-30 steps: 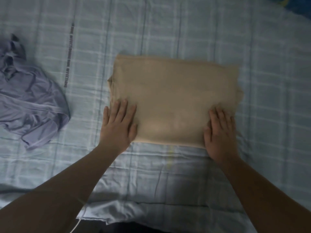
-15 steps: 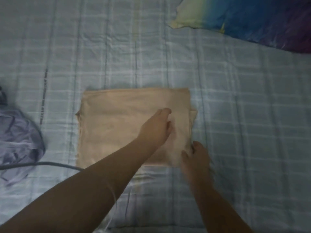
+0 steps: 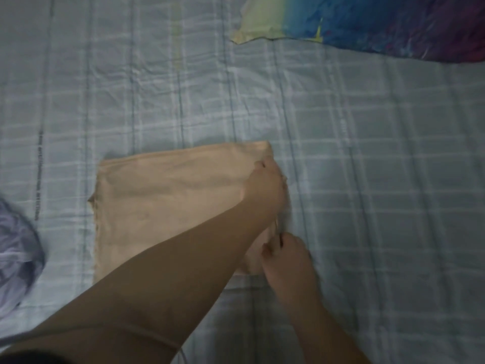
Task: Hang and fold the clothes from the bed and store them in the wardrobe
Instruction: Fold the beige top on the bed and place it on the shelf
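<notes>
Folded beige cloth (image 3: pixel 168 206) lies flat on the bed (image 3: pixel 367 153), a bit left of centre. Person's left hand (image 3: pixel 266 187) reaches across it to its R edge, fingers curled down over that edge & gripping the fabric. Right hand (image 3: pixel 286 254) sits at the near R corner, fingers bent, pinching the cloth; blurry there. Purple garment (image 3: pixel 15 248) lies far L, pillow (image 3: pixel 367 24) top R.
</notes>
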